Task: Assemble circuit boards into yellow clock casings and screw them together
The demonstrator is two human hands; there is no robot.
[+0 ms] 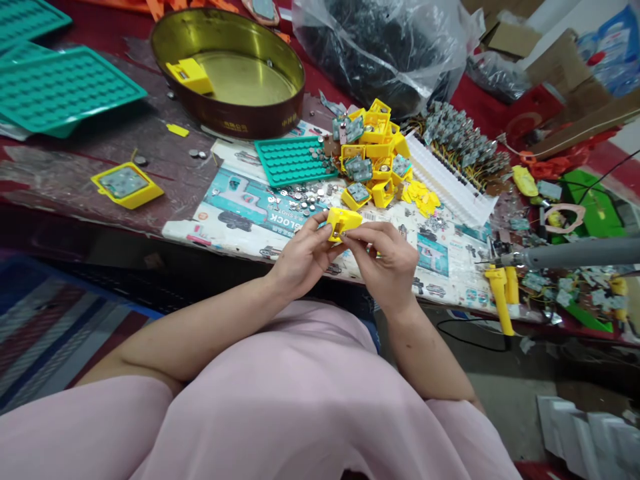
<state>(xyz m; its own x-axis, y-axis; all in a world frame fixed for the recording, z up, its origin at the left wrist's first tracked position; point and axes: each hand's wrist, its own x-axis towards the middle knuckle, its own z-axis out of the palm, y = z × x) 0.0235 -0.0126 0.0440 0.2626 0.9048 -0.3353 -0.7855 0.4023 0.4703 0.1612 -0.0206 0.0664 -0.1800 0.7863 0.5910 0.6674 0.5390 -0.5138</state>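
My left hand (pixel 299 264) grips a small yellow plastic case (pixel 346 218) by its side, above the front edge of the bench. The case is tilted, with an opening facing me. My right hand (pixel 389 263) is closed in a pinch at that opening; what its fingertips hold, if anything, is too small to name. Just beyond my hands lie scattered button cells (pixel 304 197) and a heap of yellow cases (pixel 379 143), several with grey-green circuit boards. Yellow plastic covers (pixel 421 197) are piled to the right of the heap.
A round metal tin (pixel 227 117) with a yellow case inside stands at the back left. Green trays (pixel 70 87) lie farther left; a smaller green tray (pixel 290 163) sits mid-bench. A soldering iron (pixel 575 255) juts in from the right, beside wired boards (pixel 465 137).
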